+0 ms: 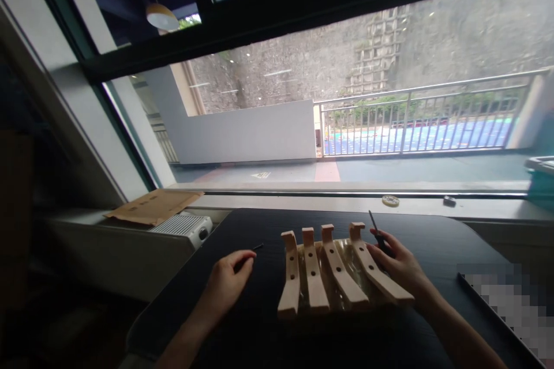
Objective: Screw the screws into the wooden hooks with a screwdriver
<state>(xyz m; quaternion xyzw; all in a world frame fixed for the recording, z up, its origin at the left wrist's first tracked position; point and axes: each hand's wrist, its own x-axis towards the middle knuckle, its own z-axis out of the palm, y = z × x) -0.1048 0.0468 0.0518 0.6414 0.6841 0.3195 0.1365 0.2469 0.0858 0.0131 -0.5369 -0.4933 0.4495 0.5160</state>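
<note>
My left hand [228, 281] is closed in a pinch, and a small dark screw [258, 247] sticks out from its fingertips above the table. My right hand [400, 259] is wrapped around the dark handle of a screwdriver [379, 236], its thin shaft pointing up. That hand is beside the rightmost of several pale wooden hooks [312, 271], and I cannot tell whether it touches it. Each hook has a curled top and two dark holes. They lie side by side across a package in shiny, clear-looking wrap [346, 256], mostly covered by them.
The black table [242, 328] stands against a windowsill. On the sill lie a roll of tape [390, 200] and a small dark object [449, 201]. A brown paper sheet or envelope [156, 206] and a white vented appliance [186, 230] sit at left. A teal bin [541, 184] is at far right.
</note>
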